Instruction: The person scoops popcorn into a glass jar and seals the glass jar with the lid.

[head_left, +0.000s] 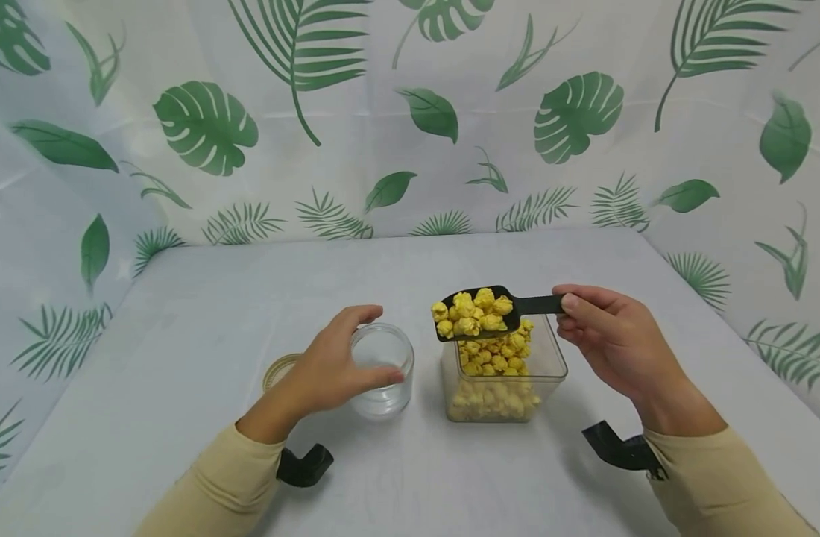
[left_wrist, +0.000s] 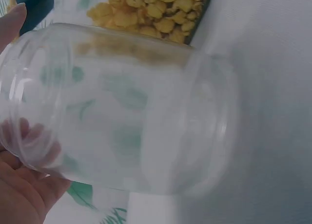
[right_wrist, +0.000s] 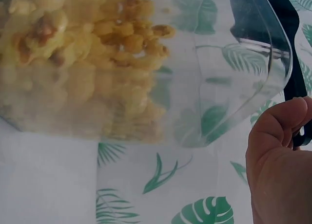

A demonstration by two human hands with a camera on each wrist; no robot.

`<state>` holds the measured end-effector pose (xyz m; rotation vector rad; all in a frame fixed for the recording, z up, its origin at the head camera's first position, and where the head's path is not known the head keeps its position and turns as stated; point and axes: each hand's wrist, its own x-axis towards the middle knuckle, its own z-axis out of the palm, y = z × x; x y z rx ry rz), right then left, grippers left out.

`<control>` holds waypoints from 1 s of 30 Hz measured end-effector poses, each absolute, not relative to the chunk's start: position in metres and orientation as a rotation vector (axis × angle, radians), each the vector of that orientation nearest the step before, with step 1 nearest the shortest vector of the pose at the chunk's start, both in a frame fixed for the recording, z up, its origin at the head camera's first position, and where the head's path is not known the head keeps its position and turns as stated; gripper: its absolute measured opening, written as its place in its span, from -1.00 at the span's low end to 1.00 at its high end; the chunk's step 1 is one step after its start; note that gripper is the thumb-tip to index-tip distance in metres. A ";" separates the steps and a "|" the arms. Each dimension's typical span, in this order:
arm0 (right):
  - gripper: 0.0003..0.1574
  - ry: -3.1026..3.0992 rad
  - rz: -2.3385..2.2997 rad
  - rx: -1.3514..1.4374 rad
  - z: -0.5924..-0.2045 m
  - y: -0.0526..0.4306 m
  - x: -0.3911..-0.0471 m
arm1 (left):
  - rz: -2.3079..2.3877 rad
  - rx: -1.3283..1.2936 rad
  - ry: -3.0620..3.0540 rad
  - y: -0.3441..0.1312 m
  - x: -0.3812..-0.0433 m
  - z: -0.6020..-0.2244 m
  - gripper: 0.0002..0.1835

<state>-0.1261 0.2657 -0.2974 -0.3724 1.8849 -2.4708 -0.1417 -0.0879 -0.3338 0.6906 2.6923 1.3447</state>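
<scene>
The right grip (head_left: 611, 339) pinches the scoop (head_left: 540, 305); the left grip (head_left: 332, 365) cups the jar (head_left: 385, 400), perhaps loosely. Tilting the heaped scoop could spill popcorn (head_left: 473, 313) onto the tabletop (head_left: 188, 335).

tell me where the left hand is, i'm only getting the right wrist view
Observer: The left hand curves round a clear jar, with the thumb on the near side.
Operator: ok is there anything in that jar
Observer: It looks empty in the head view.
Operator: and what's on the far side of that hand from the jar
Observer: What looks like a gold lid lies on the table there, partly hidden by the hand.
</scene>
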 end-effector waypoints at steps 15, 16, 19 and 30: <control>-0.70 2.006 -2.347 -0.387 -0.285 0.240 -0.133 | 1.524 0.518 2.640 -0.086 -0.141 -0.360 0.02; -0.69 2.009 -2.342 -0.390 -0.285 0.239 -0.134 | 1.524 0.512 2.638 -0.085 -0.141 -0.360 0.02; -0.68 2.032 -2.314 -0.394 -0.284 0.235 -0.134 | 1.531 0.504 2.629 -0.085 -0.140 -0.359 0.01; -0.77 2.076 -2.234 -0.376 -0.283 0.226 -0.136 | 1.514 0.511 2.641 -0.087 -0.139 -0.358 0.01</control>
